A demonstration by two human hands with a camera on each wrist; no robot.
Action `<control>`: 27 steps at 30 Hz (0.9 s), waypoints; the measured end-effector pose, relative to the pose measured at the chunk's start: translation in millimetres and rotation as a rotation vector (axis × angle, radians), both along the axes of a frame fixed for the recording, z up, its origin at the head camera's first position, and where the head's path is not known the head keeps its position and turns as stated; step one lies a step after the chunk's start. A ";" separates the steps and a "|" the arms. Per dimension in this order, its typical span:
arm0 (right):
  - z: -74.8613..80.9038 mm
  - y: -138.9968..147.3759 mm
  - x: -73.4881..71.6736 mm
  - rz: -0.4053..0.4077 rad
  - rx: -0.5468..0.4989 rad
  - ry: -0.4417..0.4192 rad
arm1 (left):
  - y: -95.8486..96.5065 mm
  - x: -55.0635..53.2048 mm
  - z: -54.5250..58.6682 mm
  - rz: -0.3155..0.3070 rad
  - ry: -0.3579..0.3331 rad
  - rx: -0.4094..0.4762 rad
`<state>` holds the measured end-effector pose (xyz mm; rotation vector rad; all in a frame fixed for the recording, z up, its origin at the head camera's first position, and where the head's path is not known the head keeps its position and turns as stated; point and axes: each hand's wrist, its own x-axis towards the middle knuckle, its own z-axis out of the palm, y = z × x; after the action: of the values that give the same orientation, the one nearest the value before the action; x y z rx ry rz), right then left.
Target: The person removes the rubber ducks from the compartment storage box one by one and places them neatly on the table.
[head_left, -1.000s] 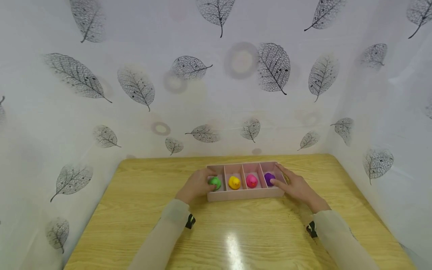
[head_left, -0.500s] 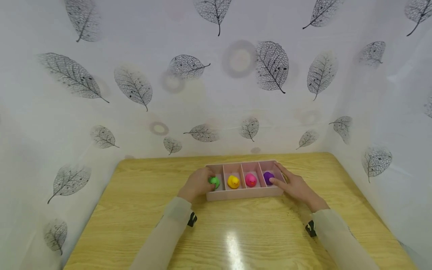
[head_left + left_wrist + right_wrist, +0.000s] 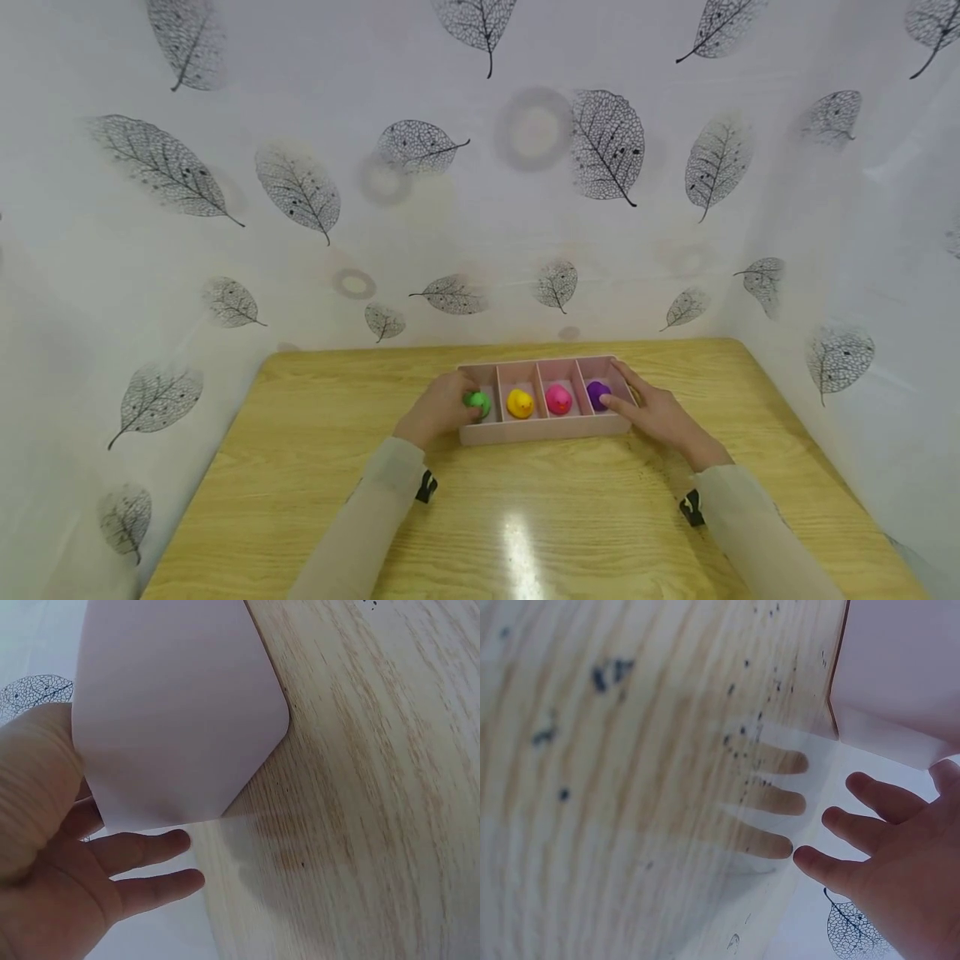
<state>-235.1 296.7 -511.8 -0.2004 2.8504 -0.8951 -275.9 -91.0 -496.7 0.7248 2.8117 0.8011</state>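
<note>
A pale pink box [image 3: 543,431] with a row of compartments stands on the table, one rubber duck per compartment. My left hand [image 3: 441,408] reaches over the box's left end, thumb and finger pinching the green duck [image 3: 481,402]. In the left wrist view, two fingers [image 3: 161,889] extend outside the end wall. The yellow duck [image 3: 520,404] and the pink duck [image 3: 558,400] sit in the middle compartments. My right hand [image 3: 663,417] grips the right end, thumb over the purple duck [image 3: 597,392]. Several of its fingers [image 3: 881,799] spread outside the box in the right wrist view.
The wood-grain table [image 3: 450,525] extends in front of the box and to both sides. A white leaf-printed curtain [image 3: 480,217] rises behind the table and along its left and right sides.
The left hand's fingertips have shifted slightly at the green duck. The right hand and the box stay nearly still; the head view has shifted a little.
</note>
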 end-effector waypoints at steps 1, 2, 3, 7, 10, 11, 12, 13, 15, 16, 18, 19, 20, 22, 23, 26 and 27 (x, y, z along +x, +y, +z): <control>0.6 -0.4 0.2 0.000 0.000 -0.002 | -0.2 0.7 0.8 -0.005 0.002 0.003; 1.2 -0.8 0.3 0.000 0.000 -0.004 | -0.4 1.6 1.6 -0.009 0.004 0.006; 1.7 -1.2 0.4 0.001 -0.001 -0.006 | -0.6 2.6 2.5 -0.010 0.002 0.009; 2.3 -1.9 0.6 0.003 -0.005 -0.013 | -1.2 6.4 7.6 -0.006 -0.009 0.025; 1.8 -1.8 0.4 0.003 -0.005 -0.012 | -2.4 8.3 12.3 0.000 -0.004 0.042; 1.6 -1.8 0.4 0.003 -0.005 -0.010 | -3.1 8.9 14.2 -0.001 0.001 0.047; 1.3 -1.6 0.2 0.003 -0.004 -0.009 | -3.9 9.2 15.8 -0.002 0.007 0.047; 0.7 -1.3 0.0 0.002 -0.003 -0.008 | -4.6 9.6 18.0 0.001 0.001 0.057; 0.0 -0.8 -0.2 0.002 -0.002 -0.009 | -6.3 10.3 21.7 0.006 -0.019 0.082; -0.2 -0.8 -0.1 0.001 -0.002 -0.010 | -7.3 10.8 23.8 0.011 -0.028 0.092; -0.4 -0.8 -0.1 -0.001 -0.002 -0.013 | -9.7 11.5 27.2 0.029 -0.052 0.117; -0.2 -0.9 0.1 -0.001 -0.005 -0.013 | -11.0 11.8 29.1 0.039 -0.060 0.134; -0.1 -1.0 0.1 -0.001 -0.007 -0.014 | -12.5 12.1 30.6 0.047 -0.062 0.144; 0.1 -1.0 0.2 -0.001 -0.011 -0.014 | -15.6 12.7 34.4 0.065 -0.048 0.145; 0.1 -1.0 0.0 0.001 -0.013 -0.012 | -17.3 13.0 36.0 0.069 -0.044 0.153; -0.6 -0.6 -0.6 0.001 -0.015 -0.010 | -22.4 13.6 41.7 0.072 -0.025 0.165; -0.7 -0.5 -0.8 0.005 -0.011 -0.008 | -24.2 13.7 43.5 0.072 -0.020 0.167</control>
<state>-235.9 296.2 -512.5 -0.2050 2.8371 -0.9091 -262.2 -115.3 -453.2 0.6370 2.7918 1.0597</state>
